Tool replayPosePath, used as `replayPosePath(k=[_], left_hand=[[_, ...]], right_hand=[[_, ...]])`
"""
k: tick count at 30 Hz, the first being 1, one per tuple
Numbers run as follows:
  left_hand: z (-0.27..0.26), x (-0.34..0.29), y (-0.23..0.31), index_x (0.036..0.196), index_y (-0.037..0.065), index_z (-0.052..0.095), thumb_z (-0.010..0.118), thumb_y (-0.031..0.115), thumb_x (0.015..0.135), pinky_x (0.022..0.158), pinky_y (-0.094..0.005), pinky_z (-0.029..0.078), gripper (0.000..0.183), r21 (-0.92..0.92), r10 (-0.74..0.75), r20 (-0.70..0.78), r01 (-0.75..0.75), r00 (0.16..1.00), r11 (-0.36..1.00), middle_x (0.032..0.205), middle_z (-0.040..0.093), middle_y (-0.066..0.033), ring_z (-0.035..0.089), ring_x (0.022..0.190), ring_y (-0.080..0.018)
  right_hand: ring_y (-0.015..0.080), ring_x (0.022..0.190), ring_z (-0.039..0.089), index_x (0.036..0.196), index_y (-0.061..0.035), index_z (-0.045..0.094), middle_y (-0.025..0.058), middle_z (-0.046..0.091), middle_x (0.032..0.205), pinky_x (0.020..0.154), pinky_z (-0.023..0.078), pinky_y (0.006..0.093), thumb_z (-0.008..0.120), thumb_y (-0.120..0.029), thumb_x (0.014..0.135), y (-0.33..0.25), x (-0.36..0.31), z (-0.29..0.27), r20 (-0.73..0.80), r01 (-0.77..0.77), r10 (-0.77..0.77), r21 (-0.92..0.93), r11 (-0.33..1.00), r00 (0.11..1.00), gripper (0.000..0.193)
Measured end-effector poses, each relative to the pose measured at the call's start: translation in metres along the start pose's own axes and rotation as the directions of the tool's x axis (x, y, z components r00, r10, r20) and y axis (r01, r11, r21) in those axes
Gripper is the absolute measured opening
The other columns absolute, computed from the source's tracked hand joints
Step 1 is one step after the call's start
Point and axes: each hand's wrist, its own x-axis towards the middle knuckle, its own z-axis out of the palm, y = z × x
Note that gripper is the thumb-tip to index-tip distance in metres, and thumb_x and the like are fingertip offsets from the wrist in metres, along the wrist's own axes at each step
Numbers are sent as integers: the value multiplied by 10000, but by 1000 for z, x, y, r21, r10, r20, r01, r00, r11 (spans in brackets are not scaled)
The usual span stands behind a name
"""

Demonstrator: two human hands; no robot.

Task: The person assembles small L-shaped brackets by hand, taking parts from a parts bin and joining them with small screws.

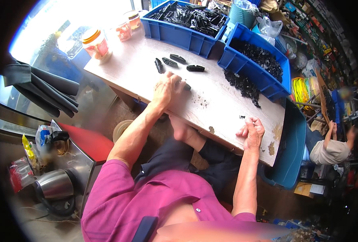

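My left hand (pixel 166 89) is over the table with its fingers bent together. At its fingertips the end of a black plastic part (pixel 187 87) shows, and the rest is hidden by the hand. Just beyond it lie several similar long black plastic parts (pixel 178 59), apart from one another. My right hand (pixel 252 134) is closed near the table's front edge, thumb and fingers curled together. Whatever it holds is too small or hidden to make out. Small black bits (pixel 242 117) lie just past its fingers.
A blue crate (pixel 179 36) of long black parts stands at the back. Beside it, another blue crate (pixel 251 78) holds small black pieces, with a loose heap (pixel 243 89) before it. Lidded jars (pixel 95 46) stand back left. A teal bin (pixel 288 161) adjoins the table's right end.
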Motion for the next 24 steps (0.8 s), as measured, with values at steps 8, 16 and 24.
replayPosePath(k=[8,16,24], left_hand=[[-6,-18,9,858,55,668,726,202,804,696,-363,487,167,-83,151,-25,-152,988,985,855,629,-106,606,774,-272],[-4,-47,12,1031,74,635,728,98,740,774,-385,486,306,-21,227,-64,-229,972,973,956,634,-101,594,881,-292],[-5,-59,15,993,54,634,728,133,735,832,-398,471,285,86,224,-143,-213,964,973,987,632,-123,587,919,-308]], right_hand=[[115,409,506,900,-48,593,1,475,486,444,495,284,724,-188,825,-4,9,6,-13,27,-28,-10,1000,1000,206],[107,407,500,884,-49,587,-8,476,486,442,495,275,725,-183,835,-5,5,9,-28,31,-31,-24,999,999,198],[105,413,494,881,-56,584,-10,466,485,452,510,282,726,-180,828,-3,1,7,-27,57,-58,-11,998,998,196]])
